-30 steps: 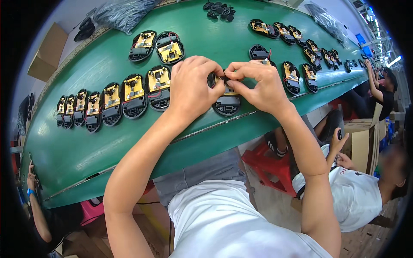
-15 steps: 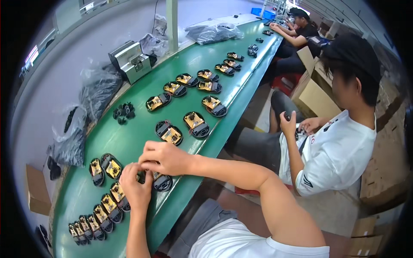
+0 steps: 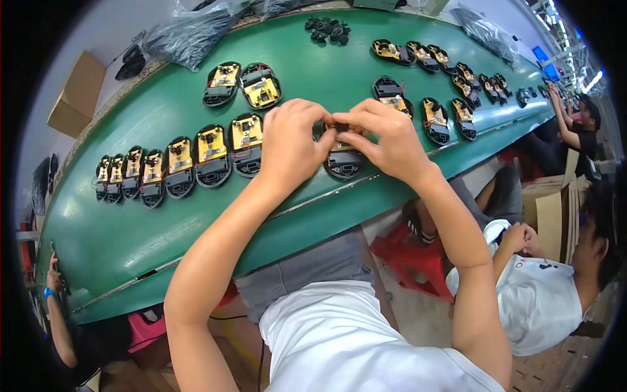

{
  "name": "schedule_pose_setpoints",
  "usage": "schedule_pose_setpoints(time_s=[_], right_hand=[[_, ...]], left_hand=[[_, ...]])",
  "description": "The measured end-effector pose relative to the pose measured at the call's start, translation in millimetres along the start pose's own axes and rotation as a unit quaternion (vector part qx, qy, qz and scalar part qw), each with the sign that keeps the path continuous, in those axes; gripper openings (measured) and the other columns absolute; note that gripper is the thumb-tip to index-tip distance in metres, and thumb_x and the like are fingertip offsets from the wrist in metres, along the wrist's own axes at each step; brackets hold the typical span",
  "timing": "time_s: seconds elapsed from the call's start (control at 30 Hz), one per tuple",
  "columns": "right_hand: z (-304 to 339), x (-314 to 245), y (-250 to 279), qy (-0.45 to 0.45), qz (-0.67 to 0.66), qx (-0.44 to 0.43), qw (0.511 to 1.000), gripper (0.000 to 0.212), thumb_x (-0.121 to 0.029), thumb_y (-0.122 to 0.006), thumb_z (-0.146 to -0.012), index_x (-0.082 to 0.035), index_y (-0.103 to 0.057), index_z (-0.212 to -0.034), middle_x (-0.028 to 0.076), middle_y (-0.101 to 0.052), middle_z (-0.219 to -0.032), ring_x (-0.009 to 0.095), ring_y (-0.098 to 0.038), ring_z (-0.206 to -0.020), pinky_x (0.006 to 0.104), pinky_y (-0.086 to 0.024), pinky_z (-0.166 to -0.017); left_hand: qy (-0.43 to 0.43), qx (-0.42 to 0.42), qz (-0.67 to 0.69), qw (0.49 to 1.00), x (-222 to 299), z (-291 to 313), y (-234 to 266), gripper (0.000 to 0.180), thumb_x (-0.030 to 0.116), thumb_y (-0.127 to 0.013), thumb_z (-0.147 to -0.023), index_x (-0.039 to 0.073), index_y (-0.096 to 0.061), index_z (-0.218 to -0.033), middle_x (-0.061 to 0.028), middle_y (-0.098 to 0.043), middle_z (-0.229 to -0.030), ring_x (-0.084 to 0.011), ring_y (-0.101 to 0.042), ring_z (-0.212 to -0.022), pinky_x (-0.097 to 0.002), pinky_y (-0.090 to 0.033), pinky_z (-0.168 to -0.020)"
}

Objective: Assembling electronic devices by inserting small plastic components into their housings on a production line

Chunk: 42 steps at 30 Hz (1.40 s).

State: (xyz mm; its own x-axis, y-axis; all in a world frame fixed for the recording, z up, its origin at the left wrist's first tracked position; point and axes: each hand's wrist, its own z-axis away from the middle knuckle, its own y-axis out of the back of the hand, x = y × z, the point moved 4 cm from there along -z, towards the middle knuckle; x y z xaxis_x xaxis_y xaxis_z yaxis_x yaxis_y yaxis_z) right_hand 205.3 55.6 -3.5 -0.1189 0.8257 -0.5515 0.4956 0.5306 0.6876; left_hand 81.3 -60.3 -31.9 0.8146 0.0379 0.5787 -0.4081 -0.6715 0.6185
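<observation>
My left hand (image 3: 294,140) and my right hand (image 3: 390,138) meet fingertip to fingertip over one opened computer mouse (image 3: 344,164) near the belt's front edge. Both are closed in a pinch around a small black part (image 3: 339,126), mostly covered by fingers, so its kind cannot be made out. Under them, that mouse shows a black base; my hands hide much of its board. Left of my left hand, a row of opened mice (image 3: 212,153) with yellow circuit boards stretches away. Another opened mouse (image 3: 393,96) lies just behind my right hand.
More opened mice (image 3: 435,119) lie along the green belt (image 3: 157,238) to the right, and two (image 3: 261,85) behind the row. Small black wheel-like parts (image 3: 326,30) are heaped at the back. Beyond stands a bag (image 3: 196,39). A co-worker (image 3: 539,287) sits at right; another's arm (image 3: 57,307) shows far left.
The view has swung toward the right, showing both my arms from the lower edge. My hands remain together over the mouse, fingers still pinched. The neighbouring co-worker now appears lower and farther right.
</observation>
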Motion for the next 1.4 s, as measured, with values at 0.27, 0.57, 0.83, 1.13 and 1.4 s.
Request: schedule_pose_setpoints(time_s=[0.27, 0.57, 0.83, 1.13, 1.4], right_hand=[[5.1, -0.9, 3.8, -0.041, -0.018, 0.004, 0.999, 0.026, -0.003, -0.078, -0.082, -0.003, -0.073, -0.108, 0.01, -0.073, -0.1, 0.021, -0.07, -0.085, 0.0324, -0.055, -0.077], [-0.1, 2.6, 9.1, -0.04, 0.037, 0.002, 0.999, 0.023, -0.009, -0.08, -0.08, -0.001, -0.073, -0.1, 0.013, -0.073, -0.098, 0.027, -0.07, -0.088, 0.0369, -0.055, -0.08], [-1.6, 5.6, 4.8, -0.073, 0.002, -0.018, 0.997, 0.02, -0.008, -0.077, -0.082, -0.002, -0.075, -0.1, 0.012, -0.074, -0.096, 0.028, -0.071, -0.088, 0.0374, -0.054, -0.081], [-11.5, 5.3, 12.8, 0.017, 0.061, -0.056, 0.996, 0.016, -0.008, -0.078, -0.08, -0.002, -0.073, -0.093, 0.01, -0.074, -0.093, 0.03, -0.068, -0.089, 0.039, -0.053, -0.082], [-8.3, 14.0, 6.0, -0.096, 0.057, -0.103, 0.988, 0.02, -0.02, -0.07, -0.092, -0.011, -0.079, -0.107, 0.01, -0.065, -0.094, 0.031, -0.064, -0.093, 0.04, -0.051, -0.084]], left_hand=[[0.005, 0.002, 0.013, 1.0, 5.8, 2.5, -3.0, 0.013, 0.015, -0.076, -0.079, 0.008, -0.07, -0.087, -0.007, -0.069, -0.094, -0.0292, -0.064, -0.098, -0.0422, -0.044, -0.091], [0.012, -0.007, 0.006, 1.0, 4.8, 1.8, -2.9, 0.015, 0.016, -0.076, -0.078, 0.008, -0.07, -0.089, -0.0069, -0.068, -0.096, -0.0296, -0.063, -0.102, -0.0425, -0.043, -0.093], [0.015, -0.001, 0.017, 1.0, 5.7, 1.7, -3.0, 0.014, 0.016, -0.076, -0.079, 0.007, -0.07, -0.089, -0.0077, -0.069, -0.095, -0.0291, -0.064, -0.1, -0.0427, -0.044, -0.092], [0.024, -0.014, 0.01, 1.0, 4.9, 2.2, -1.8, 0.016, 0.017, -0.077, -0.079, 0.008, -0.07, -0.09, -0.0067, -0.069, -0.096, -0.0289, -0.064, -0.101, -0.0422, -0.044, -0.094], [0.016, 0.001, 0.001, 1.0, 4.5, 4.7, -5.6, 0.013, 0.016, -0.078, -0.078, 0.007, -0.072, -0.086, -0.005, -0.071, -0.097, -0.0269, -0.065, -0.1, -0.0414, -0.044, -0.093]])
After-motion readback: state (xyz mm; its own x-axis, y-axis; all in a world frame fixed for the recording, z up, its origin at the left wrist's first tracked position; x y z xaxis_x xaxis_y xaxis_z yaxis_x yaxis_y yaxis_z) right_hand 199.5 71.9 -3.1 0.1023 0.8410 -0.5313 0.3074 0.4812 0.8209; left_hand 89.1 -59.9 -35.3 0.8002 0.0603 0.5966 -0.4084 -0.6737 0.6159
